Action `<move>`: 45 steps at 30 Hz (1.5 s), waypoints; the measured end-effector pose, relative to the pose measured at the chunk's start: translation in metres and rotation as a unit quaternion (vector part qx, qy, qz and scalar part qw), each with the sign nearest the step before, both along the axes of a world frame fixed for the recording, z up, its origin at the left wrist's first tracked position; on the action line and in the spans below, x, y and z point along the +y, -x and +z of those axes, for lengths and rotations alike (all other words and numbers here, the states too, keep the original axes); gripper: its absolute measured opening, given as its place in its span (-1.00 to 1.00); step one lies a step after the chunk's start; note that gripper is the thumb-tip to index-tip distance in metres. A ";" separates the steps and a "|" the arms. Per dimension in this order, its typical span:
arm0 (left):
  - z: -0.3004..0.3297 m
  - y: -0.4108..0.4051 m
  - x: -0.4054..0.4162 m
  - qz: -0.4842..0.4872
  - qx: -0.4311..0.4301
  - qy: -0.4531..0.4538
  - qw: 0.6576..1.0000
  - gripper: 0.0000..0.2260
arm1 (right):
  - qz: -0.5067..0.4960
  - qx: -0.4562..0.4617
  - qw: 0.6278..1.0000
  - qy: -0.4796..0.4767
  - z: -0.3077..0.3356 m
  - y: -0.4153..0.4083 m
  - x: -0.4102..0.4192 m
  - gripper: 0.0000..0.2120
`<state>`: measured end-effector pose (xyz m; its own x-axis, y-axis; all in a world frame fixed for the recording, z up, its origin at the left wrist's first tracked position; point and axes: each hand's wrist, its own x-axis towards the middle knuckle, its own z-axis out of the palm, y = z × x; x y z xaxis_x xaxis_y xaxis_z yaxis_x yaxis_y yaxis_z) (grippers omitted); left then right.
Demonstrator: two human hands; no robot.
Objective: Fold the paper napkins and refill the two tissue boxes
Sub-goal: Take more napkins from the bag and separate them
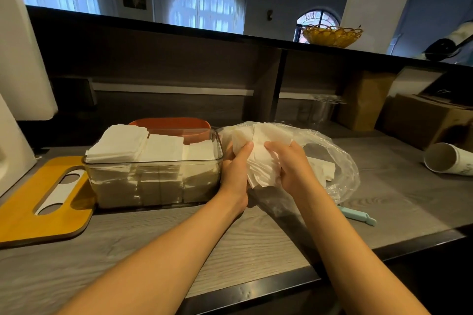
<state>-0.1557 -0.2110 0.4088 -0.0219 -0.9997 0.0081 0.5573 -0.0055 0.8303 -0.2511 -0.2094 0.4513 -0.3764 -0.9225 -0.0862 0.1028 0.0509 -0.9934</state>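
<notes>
A clear tissue box (153,186) stands on the counter, filled with rows of folded white napkins (120,144) that rise above its rim at the left. An orange box (171,124) stands right behind it. Just right of the clear box, my left hand (236,167) and my right hand (291,165) together grip a bunch of white paper napkins (258,151) above a clear plastic bag (332,161). More napkins (323,169) lie inside the bag.
A yellow wooden lid (30,210) with a white slot lies at the left. A light blue clip (358,215) lies by the bag. A paper cup stack (448,158) lies on its side at the right, before cardboard boxes (419,120). The counter's front edge (256,286) is near.
</notes>
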 end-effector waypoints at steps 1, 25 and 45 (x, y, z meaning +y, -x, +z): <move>0.000 0.000 -0.001 -0.006 -0.002 -0.003 1.000 -0.66 | -0.009 0.002 1.000 0.029 -0.002 0.002 0.001 -0.67; 0.000 0.002 0.007 -0.109 -0.004 -0.033 0.993 -0.55 | 0.269 0.200 0.936 0.105 0.045 0.111 0.031 -0.71; 0.013 0.000 0.015 -0.142 0.061 0.010 0.988 -0.70 | 0.285 0.075 0.955 0.015 0.008 0.112 0.042 -0.55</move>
